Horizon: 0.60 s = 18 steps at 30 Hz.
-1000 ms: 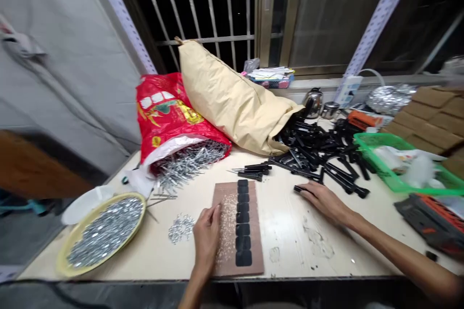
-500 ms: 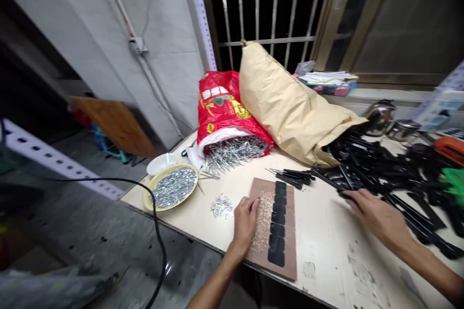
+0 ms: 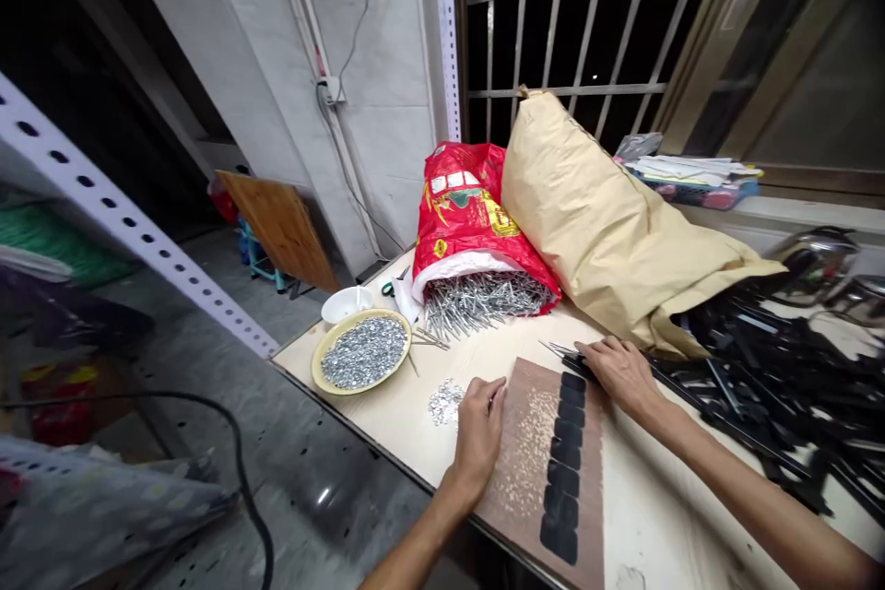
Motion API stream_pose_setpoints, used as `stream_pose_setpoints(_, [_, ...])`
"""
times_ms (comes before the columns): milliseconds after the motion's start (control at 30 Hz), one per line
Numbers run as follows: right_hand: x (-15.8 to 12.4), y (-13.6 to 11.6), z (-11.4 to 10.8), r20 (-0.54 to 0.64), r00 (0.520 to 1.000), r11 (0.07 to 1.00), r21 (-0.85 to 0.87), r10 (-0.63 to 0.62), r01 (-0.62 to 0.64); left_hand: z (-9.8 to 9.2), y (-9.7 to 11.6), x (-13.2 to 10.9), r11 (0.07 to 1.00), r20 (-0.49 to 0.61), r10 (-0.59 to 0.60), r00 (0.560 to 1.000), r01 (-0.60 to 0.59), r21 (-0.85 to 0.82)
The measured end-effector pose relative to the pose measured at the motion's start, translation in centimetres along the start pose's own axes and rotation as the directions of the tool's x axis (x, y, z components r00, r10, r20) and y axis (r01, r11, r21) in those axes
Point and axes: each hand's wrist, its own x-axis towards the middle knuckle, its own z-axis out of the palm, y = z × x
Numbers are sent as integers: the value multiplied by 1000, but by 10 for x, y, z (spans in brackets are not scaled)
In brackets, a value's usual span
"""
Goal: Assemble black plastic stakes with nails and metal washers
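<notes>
My left hand (image 3: 478, 433) is closed, thumb against curled fingers, at the left edge of a brown board (image 3: 532, 373). Whatever it may pinch is too small to make out. Along the board runs a row of black flat pads (image 3: 563, 479), beside a patch of pale specks (image 3: 532, 442). Beyond the board's far right corner, my right hand (image 3: 619, 373) has its fingers closed on a black-handled metal rod (image 3: 571, 358), lying among similar rods partly hidden under the hand. Small shiny metal pieces (image 3: 446, 401) lie loose left of my left hand.
A yellow dish (image 3: 319, 378) of metal pieces and a white bowl (image 3: 338, 306) stand at left. Behind are a red bag (image 3: 460, 221) spilling metal rods (image 3: 477, 300) and a large tan sack (image 3: 595, 212). Black parts (image 3: 767, 396) pile up at right. A barred window backs the table.
My right hand has moved left from the black pile to the small group of black-handled rods. My left hand stays by the board. The view has turned left.
</notes>
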Motion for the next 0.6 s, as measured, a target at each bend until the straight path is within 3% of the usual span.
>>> stream_pose_setpoints(133, [7,0,25,22,1000,1000,-10,-10,10,-19,-25,27,956,-105,26,994,6,295])
stream_pose_setpoints(300, [3,6,37,21,999,999,27,36,-36,-34,-42,61,791,-80,-89,993,120,601])
stream_pose_setpoints(400, [-5,9,29,-60,997,993,110,49,-42,-44,-41,61,758,28,-117,993,71,649])
stream_pose_setpoints(600, [-37,0,-3,-173,980,932,362,96,-27,-70,-30,31,864,341,-15,940,-160,478])
